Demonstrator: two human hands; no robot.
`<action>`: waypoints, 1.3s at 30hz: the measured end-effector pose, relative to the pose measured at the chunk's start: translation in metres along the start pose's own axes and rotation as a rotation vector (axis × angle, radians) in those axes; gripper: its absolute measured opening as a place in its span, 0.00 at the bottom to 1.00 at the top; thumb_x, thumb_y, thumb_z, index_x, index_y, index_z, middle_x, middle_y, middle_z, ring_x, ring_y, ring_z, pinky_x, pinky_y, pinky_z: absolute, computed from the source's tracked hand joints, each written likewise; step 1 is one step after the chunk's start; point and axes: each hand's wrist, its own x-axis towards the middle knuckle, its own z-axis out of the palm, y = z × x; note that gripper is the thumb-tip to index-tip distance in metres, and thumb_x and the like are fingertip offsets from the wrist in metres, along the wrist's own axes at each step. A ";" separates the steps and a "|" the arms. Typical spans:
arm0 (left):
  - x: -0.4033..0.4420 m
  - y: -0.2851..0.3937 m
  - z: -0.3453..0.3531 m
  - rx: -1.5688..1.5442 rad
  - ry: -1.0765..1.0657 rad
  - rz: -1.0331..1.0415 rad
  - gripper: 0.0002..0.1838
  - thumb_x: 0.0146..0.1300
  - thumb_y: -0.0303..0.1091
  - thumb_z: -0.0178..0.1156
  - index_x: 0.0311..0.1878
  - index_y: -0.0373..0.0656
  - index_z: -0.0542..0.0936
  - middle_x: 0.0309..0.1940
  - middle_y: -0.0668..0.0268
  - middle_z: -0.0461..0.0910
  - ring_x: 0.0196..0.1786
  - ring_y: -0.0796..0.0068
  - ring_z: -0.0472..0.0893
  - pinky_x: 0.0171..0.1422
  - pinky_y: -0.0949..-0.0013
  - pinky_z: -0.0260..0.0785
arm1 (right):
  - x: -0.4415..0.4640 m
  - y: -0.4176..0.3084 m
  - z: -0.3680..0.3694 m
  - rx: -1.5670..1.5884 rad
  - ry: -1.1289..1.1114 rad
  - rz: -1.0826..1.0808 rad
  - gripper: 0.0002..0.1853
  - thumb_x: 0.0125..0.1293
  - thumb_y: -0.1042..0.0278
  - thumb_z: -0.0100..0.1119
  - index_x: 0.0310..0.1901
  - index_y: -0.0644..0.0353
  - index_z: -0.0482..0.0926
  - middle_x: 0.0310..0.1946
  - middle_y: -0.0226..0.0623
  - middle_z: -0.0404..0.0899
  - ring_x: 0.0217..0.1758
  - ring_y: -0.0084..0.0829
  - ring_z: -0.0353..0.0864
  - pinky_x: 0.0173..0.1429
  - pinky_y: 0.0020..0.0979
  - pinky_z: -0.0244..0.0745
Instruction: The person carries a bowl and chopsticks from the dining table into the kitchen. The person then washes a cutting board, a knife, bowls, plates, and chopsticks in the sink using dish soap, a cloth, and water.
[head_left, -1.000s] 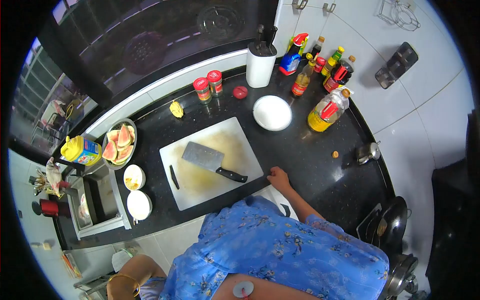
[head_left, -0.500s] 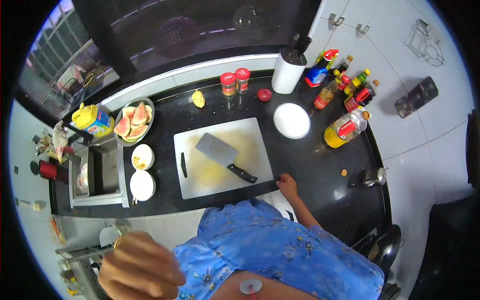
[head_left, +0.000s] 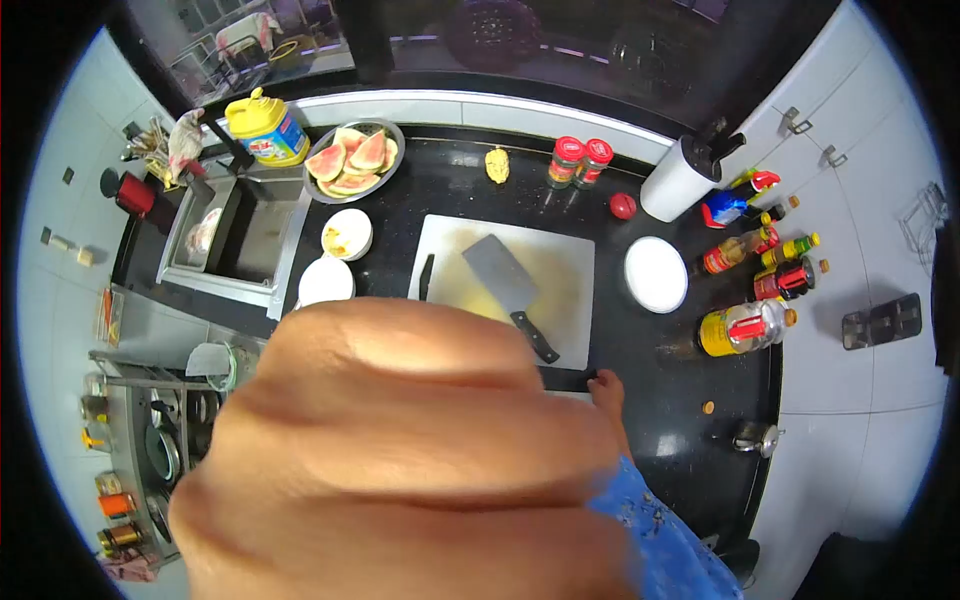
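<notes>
My left hand [head_left: 400,445], very close to the camera, fills the lower middle of the view with its fingers folded; the fingertips and anything inside them are hidden. At the counter's front edge, by the near right corner of a white cutting board [head_left: 572,285], rests my right hand [head_left: 607,388] with curled fingers. Whether it grips anything there is unclear. A cleaver [head_left: 500,272] with a black handle lies flat on the yellow-stained board, pointing away to the left. My left hand blocks the board's near left part.
Left stand two white bowls [head_left: 347,234], a metal bowl of watermelon slices [head_left: 368,153], a yellow jug [head_left: 268,132] and the sink [head_left: 250,238]. Behind the board are a piece of ginger [head_left: 497,165] and spice jars [head_left: 566,163]. To the right: a white plate [head_left: 656,274], knife block [head_left: 680,180], oil bottle [head_left: 738,328].
My left hand has risen from the lower left towards the camera and now covers much of the view. The camera has turned, shifting the counter rightward. My right hand stays by the board's corner.
</notes>
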 end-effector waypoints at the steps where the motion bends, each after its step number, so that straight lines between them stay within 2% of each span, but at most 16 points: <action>1: 0.000 0.000 0.000 0.008 0.005 0.001 0.23 0.54 0.53 0.62 0.27 0.38 0.74 0.16 0.66 0.68 0.18 0.71 0.72 0.18 0.71 0.63 | -0.001 -0.001 0.000 -0.003 -0.008 -0.005 0.18 0.48 0.69 0.62 0.42 0.66 0.77 0.32 0.44 0.79 0.37 0.37 0.80 0.45 0.33 0.73; 6: 0.003 -0.001 0.001 0.021 0.030 0.021 0.24 0.55 0.53 0.62 0.27 0.38 0.74 0.17 0.66 0.68 0.18 0.71 0.71 0.18 0.71 0.62 | -0.005 -0.012 -0.005 -0.014 0.034 0.003 0.18 0.48 0.69 0.62 0.43 0.66 0.77 0.33 0.44 0.80 0.38 0.37 0.80 0.45 0.34 0.73; 10: -0.001 0.000 0.001 0.028 0.047 0.037 0.24 0.55 0.54 0.61 0.27 0.38 0.74 0.17 0.66 0.68 0.18 0.71 0.71 0.18 0.71 0.62 | 0.007 0.007 0.003 0.033 -0.001 0.023 0.18 0.48 0.69 0.62 0.42 0.67 0.76 0.33 0.45 0.80 0.39 0.38 0.80 0.46 0.34 0.73; 19: -0.001 -0.001 0.001 0.031 0.076 0.087 0.24 0.56 0.54 0.60 0.27 0.38 0.73 0.17 0.66 0.67 0.18 0.72 0.71 0.18 0.72 0.62 | 0.006 -0.007 -0.002 0.019 -0.022 0.010 0.19 0.47 0.68 0.62 0.43 0.67 0.76 0.33 0.47 0.80 0.38 0.40 0.81 0.46 0.35 0.74; 22: -0.001 -0.002 0.001 0.020 0.084 0.110 0.25 0.56 0.55 0.59 0.27 0.37 0.73 0.17 0.66 0.67 0.18 0.72 0.71 0.18 0.72 0.62 | 0.007 -0.007 -0.002 0.032 -0.013 0.064 0.19 0.47 0.68 0.62 0.42 0.67 0.76 0.32 0.46 0.80 0.38 0.39 0.81 0.45 0.35 0.73; 25: -0.002 -0.004 0.000 0.011 0.090 0.128 0.25 0.56 0.55 0.59 0.27 0.37 0.73 0.17 0.66 0.67 0.18 0.72 0.71 0.18 0.72 0.62 | 0.004 -0.018 -0.007 0.039 -0.023 0.094 0.20 0.47 0.72 0.62 0.44 0.69 0.76 0.34 0.43 0.79 0.39 0.33 0.79 0.44 0.31 0.72; 27: -0.006 -0.004 -0.008 -0.058 0.016 0.007 0.24 0.56 0.54 0.59 0.29 0.37 0.73 0.18 0.68 0.67 0.17 0.73 0.70 0.17 0.73 0.61 | 0.003 -0.018 -0.007 0.019 -0.008 0.070 0.20 0.47 0.72 0.62 0.44 0.69 0.76 0.33 0.42 0.79 0.38 0.33 0.78 0.44 0.32 0.72; 28: -0.009 -0.019 -0.033 -0.183 -0.314 0.129 0.25 0.56 0.54 0.60 0.33 0.37 0.73 0.20 0.66 0.70 0.20 0.70 0.73 0.19 0.71 0.64 | 0.003 -0.016 -0.007 0.021 -0.005 0.074 0.20 0.47 0.72 0.62 0.44 0.69 0.76 0.33 0.42 0.79 0.38 0.33 0.78 0.44 0.32 0.72; 29: -0.014 -0.019 -0.036 -0.188 -0.315 0.131 0.25 0.56 0.54 0.60 0.33 0.37 0.73 0.20 0.66 0.70 0.20 0.70 0.73 0.19 0.71 0.64 | 0.004 -0.013 -0.006 0.027 -0.009 0.073 0.21 0.47 0.72 0.62 0.45 0.68 0.76 0.34 0.42 0.79 0.38 0.34 0.79 0.44 0.32 0.72; 31: -0.024 -0.017 -0.037 -0.024 -0.251 -0.149 0.26 0.54 0.60 0.58 0.25 0.42 0.75 0.18 0.72 0.70 0.19 0.74 0.75 0.21 0.77 0.63 | 0.004 -0.013 -0.008 0.035 -0.009 0.076 0.21 0.47 0.71 0.62 0.45 0.68 0.76 0.34 0.43 0.79 0.38 0.34 0.79 0.44 0.32 0.72; 33: -0.037 -0.023 -0.038 0.010 -0.246 -0.188 0.28 0.52 0.62 0.57 0.25 0.41 0.74 0.18 0.72 0.70 0.19 0.74 0.75 0.19 0.76 0.62 | 0.002 -0.018 -0.011 0.024 -0.027 0.077 0.21 0.47 0.71 0.62 0.45 0.68 0.77 0.35 0.44 0.79 0.40 0.34 0.79 0.45 0.32 0.73; 36: -0.063 -0.031 -0.034 0.028 -0.229 -0.238 0.27 0.50 0.60 0.59 0.21 0.41 0.73 0.16 0.71 0.69 0.18 0.74 0.74 0.19 0.75 0.62 | 0.004 -0.016 -0.009 0.079 -0.025 0.103 0.18 0.48 0.70 0.62 0.42 0.67 0.77 0.33 0.46 0.81 0.38 0.37 0.81 0.44 0.34 0.74; 38: -0.082 -0.032 -0.029 0.127 -0.162 -0.447 0.21 0.47 0.48 0.68 0.19 0.41 0.73 0.13 0.68 0.67 0.15 0.74 0.69 0.18 0.72 0.56 | 0.004 -0.018 -0.008 0.074 -0.010 0.110 0.18 0.48 0.70 0.62 0.43 0.67 0.77 0.34 0.45 0.80 0.39 0.36 0.80 0.45 0.33 0.74; 39: -0.093 -0.035 -0.026 0.125 -0.164 -0.445 0.21 0.47 0.48 0.68 0.19 0.41 0.73 0.13 0.68 0.67 0.15 0.74 0.69 0.18 0.72 0.56 | 0.004 -0.019 -0.008 0.069 0.001 0.116 0.19 0.48 0.70 0.62 0.43 0.68 0.77 0.36 0.45 0.80 0.40 0.34 0.80 0.45 0.32 0.73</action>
